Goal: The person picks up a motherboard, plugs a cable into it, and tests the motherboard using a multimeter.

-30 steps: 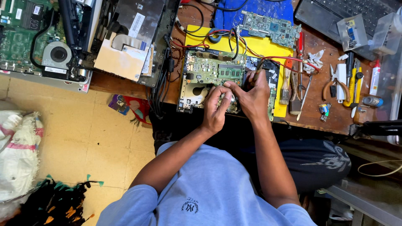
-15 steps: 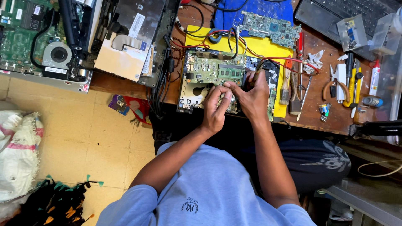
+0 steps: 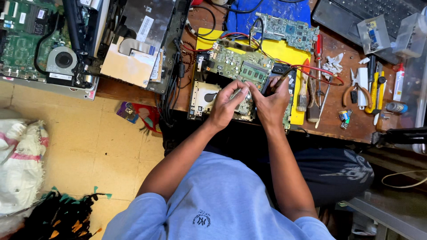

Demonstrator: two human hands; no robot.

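Observation:
A green circuit board (image 3: pixel 240 66) lies in an opened laptop base (image 3: pixel 202 95) at the front edge of the wooden bench. My left hand (image 3: pixel 223 106) curls over the board's lower part, with its fingertips gripping it. My right hand (image 3: pixel 272 103) sits close beside the left, thumbs nearly touching. It is closed around a thin brown-handled tool (image 3: pixel 283 80) that points up and right. What lies under the fingertips is hidden by both hands. Red and black wires (image 3: pixel 311 69) run across the board.
A second circuit board (image 3: pixel 288 30) rests on yellow (image 3: pixel 275 50) and blue mats. A brush (image 3: pixel 303 89), red screwdriver (image 3: pixel 318 48), pliers (image 3: pixel 356 91) and cutters lie to the right. An opened laptop with a fan (image 3: pixel 62 60) sits left. A keyboard (image 3: pixel 378 13) is at top right.
Both hands stay at the same spot on the board. The fingers have shifted slightly and the left hand sits a little further up the board.

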